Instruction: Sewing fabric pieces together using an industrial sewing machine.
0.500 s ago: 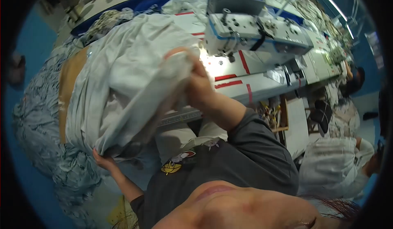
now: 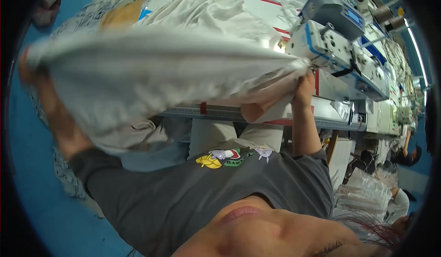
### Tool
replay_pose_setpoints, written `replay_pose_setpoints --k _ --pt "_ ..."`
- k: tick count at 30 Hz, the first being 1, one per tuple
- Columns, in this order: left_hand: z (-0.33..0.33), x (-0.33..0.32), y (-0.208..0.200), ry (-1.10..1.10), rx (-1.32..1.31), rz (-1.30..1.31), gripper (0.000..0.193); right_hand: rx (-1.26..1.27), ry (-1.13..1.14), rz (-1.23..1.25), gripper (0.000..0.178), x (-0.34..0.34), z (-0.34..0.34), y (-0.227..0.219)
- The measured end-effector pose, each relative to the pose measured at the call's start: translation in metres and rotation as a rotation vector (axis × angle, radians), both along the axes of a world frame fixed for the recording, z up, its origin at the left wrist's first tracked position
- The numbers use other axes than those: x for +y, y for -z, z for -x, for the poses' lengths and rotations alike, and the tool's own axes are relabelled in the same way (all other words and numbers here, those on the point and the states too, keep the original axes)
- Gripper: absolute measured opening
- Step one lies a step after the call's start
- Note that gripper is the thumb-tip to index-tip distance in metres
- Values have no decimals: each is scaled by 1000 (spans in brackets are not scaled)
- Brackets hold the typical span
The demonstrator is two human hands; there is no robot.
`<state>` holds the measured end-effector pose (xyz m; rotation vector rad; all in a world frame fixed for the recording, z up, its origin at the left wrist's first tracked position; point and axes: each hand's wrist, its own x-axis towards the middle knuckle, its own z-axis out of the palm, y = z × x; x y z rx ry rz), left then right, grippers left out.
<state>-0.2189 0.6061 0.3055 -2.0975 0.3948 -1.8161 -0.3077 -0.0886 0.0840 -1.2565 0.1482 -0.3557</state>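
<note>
A wide white cloth [image 2: 151,69] hangs stretched between my two hands, its left part smeared by motion. My left hand [image 2: 31,69], blurred at the far left, is closed on one end of it. Beside the head of the sewing machine [image 2: 317,43], my right hand [image 2: 303,89] grips the other end, bunched in the fingers. The cloth hides part of the worktable and some of the fabric below it. More white fabric [image 2: 206,11] lies crumpled on the table behind the held piece.
A ruler strip [image 2: 183,112] runs along the table's near edge. Piles of patterned fabric [image 2: 76,25] lie at the left. Thread cones [image 2: 386,16] stand at the back right. Other people [image 2: 406,153] sit farther right, among more machines and cloth.
My left hand has swung far out to the left and up, and my right hand has moved right, toward the machine. The white cloth is now lifted and spread between them.
</note>
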Motion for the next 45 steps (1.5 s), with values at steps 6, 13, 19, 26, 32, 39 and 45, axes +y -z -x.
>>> replay_pose_setpoints --k 6,13,19,26,32,39,45 --pt "-183 -177 170 229 814 319 55 232 201 577 41 -40 82 22" --pt "-127 -233 310 120 966 185 48 -341 -345 1141 50 86 63 -33" --pt "-88 -238 285 290 1065 557 53 -426 -475 1608 62 243 -69 53" --pt "73 -243 249 145 1340 632 49 -442 -654 1225 21 244 -98 35" --pt "115 -155 210 6 893 847 24 -591 -605 733 33 171 -25 -78" --pt "266 118 131 304 162 1515 17 -57 -296 122 42 15 52 -47" --pt "109 51 31 -259 397 230 24 79 295 170 43 -113 155 -13"
